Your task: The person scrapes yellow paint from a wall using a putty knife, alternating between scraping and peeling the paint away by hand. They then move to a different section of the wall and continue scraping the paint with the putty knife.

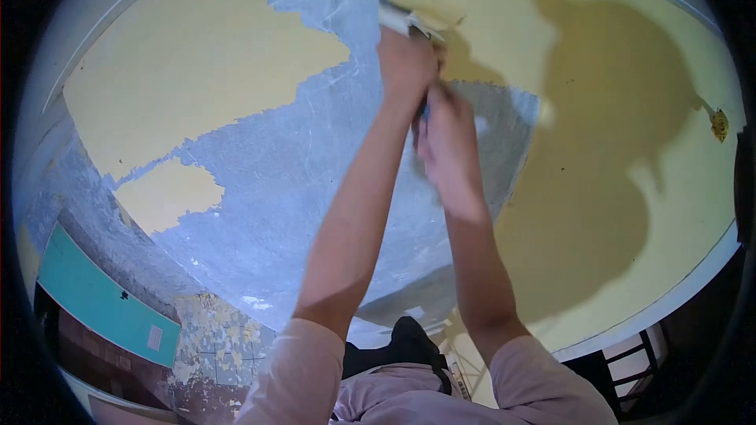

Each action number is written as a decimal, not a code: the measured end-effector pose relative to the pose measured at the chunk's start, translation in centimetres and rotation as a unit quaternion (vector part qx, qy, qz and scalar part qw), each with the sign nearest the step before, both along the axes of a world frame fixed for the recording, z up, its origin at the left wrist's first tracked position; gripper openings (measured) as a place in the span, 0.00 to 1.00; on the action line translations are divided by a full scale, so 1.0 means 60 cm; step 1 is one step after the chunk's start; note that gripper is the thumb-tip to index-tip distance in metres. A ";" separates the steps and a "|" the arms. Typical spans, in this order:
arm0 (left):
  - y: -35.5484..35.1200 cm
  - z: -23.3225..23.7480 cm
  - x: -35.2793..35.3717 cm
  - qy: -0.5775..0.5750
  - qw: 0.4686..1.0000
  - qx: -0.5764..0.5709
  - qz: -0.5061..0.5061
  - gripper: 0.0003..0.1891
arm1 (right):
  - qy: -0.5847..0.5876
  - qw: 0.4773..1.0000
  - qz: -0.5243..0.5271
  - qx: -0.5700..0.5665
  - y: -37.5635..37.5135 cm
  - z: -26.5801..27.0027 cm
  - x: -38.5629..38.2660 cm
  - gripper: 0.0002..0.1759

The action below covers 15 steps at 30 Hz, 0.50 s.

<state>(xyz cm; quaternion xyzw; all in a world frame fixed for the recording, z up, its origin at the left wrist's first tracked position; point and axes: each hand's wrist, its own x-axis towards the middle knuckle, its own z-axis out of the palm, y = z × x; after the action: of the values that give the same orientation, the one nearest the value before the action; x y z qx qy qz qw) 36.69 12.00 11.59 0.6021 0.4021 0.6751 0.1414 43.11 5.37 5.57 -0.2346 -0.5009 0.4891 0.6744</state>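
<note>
Both my hands are raised against a wall with yellow paint (213,71) and a large bare grey patch (299,165). They are closed, one above the other, around a scraper (425,107) whose bluish handle shows between them. My left hand (406,63) is the upper one, close to the blade end. Below it, my right hand (451,130) wraps the lower handle and is smeared by motion. A loose flap of paint (429,28) lifts off the wall just above my left hand, at the border of grey and yellow. The blade itself is mostly hidden.
Paint flakes (224,338) litter the floor at lower left, beside a teal board (106,291). A yellow paint island (173,193) remains on the left of the wall. A dark rack (630,366) stands at lower right. My shadow (614,126) falls on the right side.
</note>
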 end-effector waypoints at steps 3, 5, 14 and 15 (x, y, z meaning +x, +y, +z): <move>0.016 0.066 0.019 -0.058 0.998 0.015 -0.031 0.12 | 0.012 0.999 0.032 -0.020 -0.004 0.069 0.029 0.21; 0.017 0.051 0.020 -0.049 0.998 0.007 0.029 0.12 | 0.022 0.999 0.021 0.009 0.008 0.042 0.022 0.17; -0.083 -0.294 0.013 -0.015 0.995 -0.086 0.052 0.14 | -0.037 0.995 0.031 -0.088 -0.048 -0.299 0.010 0.22; -0.088 -0.313 0.015 -0.063 0.991 -0.117 0.018 0.14 | -0.022 0.991 0.049 -0.126 -0.065 -0.300 0.014 0.20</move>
<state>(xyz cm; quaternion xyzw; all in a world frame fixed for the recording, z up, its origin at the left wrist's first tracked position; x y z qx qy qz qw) 37.59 6.71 -7.22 0.5302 0.4797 0.6624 0.2236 43.93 1.45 -12.41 -0.3037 -0.4613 0.5749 0.6037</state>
